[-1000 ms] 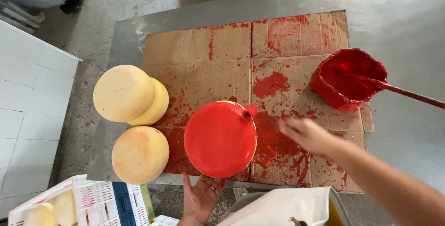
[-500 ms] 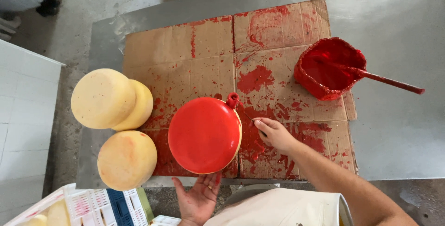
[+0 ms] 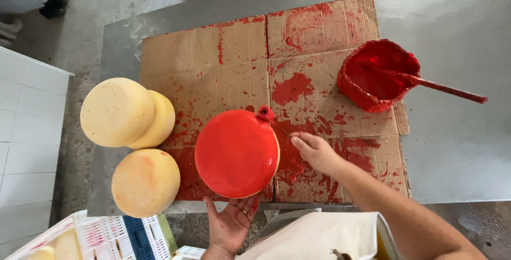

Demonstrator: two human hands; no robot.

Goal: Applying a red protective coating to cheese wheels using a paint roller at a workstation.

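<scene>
On the paint-stained cardboard (image 3: 223,73), near its front edge, a red-coated cheese wheel (image 3: 236,153) is standing tilted. The left hand (image 3: 230,225) is propping it from below, palm open, fingers spread. The right hand (image 3: 315,151) is gripping a thin brush (image 3: 265,113) touching the wheel's upper rim. Left of the cardboard, uncoated yellow wheels (image 3: 125,113) are sitting; a red bucket (image 3: 378,74) is resting at its right edge.

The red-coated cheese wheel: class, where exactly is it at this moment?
In the head view, the red-coated cheese wheel sits low and centre on the stained cardboard, propped by the left hand, with the right hand just right and pale wheels to its left.
</scene>
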